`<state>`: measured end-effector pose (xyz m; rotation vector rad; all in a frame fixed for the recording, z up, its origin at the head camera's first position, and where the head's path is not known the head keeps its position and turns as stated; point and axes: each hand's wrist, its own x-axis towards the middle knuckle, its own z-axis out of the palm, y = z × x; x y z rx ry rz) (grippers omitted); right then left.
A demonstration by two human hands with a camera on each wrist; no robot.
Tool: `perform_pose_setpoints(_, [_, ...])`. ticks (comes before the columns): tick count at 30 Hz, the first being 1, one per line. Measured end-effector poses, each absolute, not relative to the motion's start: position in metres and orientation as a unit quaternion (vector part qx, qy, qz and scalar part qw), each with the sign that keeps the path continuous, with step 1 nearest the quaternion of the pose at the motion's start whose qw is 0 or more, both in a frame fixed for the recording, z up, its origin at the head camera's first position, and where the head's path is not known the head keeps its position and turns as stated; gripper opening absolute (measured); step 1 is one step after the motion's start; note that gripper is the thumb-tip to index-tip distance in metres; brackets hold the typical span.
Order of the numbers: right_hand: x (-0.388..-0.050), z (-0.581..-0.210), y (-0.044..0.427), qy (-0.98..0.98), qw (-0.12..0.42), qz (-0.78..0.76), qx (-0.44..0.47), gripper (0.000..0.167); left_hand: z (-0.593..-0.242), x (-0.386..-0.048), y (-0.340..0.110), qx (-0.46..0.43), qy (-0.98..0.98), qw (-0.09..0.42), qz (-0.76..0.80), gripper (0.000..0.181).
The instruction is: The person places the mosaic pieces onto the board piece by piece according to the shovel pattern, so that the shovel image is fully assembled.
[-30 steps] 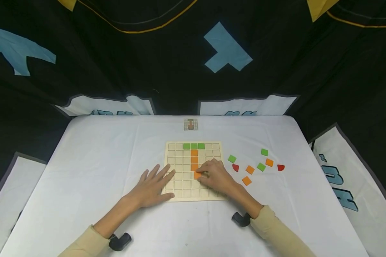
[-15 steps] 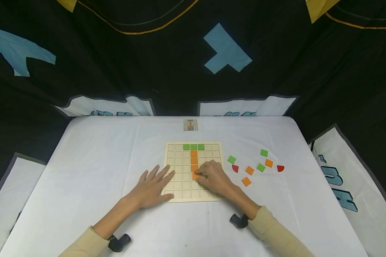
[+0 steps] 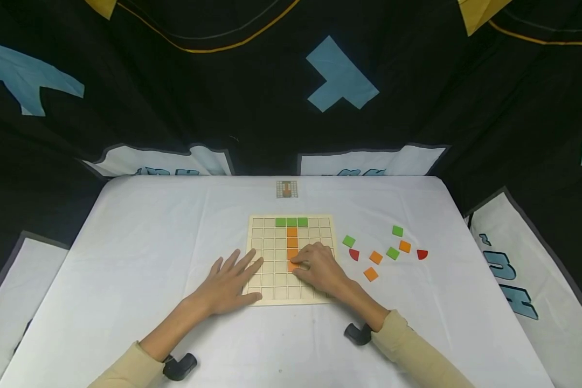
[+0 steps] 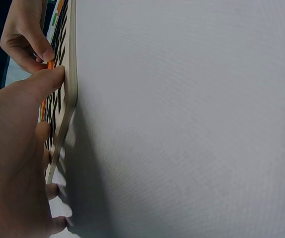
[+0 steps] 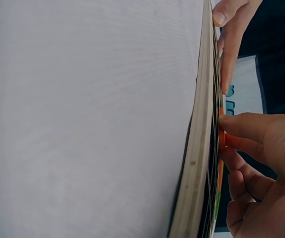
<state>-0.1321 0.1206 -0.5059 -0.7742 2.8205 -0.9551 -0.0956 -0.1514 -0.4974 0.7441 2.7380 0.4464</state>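
Note:
My right hand (image 3: 323, 270) pinches an orange square tile (image 3: 291, 267) between thumb and fingers, low over a pale wooden grid board (image 3: 271, 293). In the right wrist view, that tile (image 5: 222, 141) shows at the fingertips against the board's surface. Just above it, other orange tiles (image 3: 292, 242) form a column, topped by a row of three green tiles (image 3: 291, 222). My left hand (image 3: 225, 287) lies with fingers spread across the board's left edge. In the left wrist view, its thumb (image 4: 48, 82) touches the board's rim.
Loose green, orange and red pieces lie right of the board, among them an orange tile (image 3: 371, 274), a green tile (image 3: 393, 253) and a red quarter-round piece (image 3: 422, 254). A small pattern card (image 3: 287, 189) lies behind the board on the white-covered table (image 3: 140, 242).
My right hand has shifted slightly left with the orange tile, bringing it in line under the orange column. The left hand stays where it was.

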Motion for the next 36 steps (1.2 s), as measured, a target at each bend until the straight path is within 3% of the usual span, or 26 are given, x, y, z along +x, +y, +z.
perform_pose_setpoints(28, [-0.135, -0.506, 0.123, 0.919, 0.017, -0.302, -0.253, 0.022, -0.496, -0.097, -0.152, 0.259, 0.945, 0.133, 0.148, 0.078])
perform_pose_setpoints(36, [-0.137, -0.496, 0.147, 0.917, -0.005, -0.333, -0.22, 0.02, -0.498, -0.096, -0.152, 0.259, 0.946, 0.126, 0.15, 0.078])
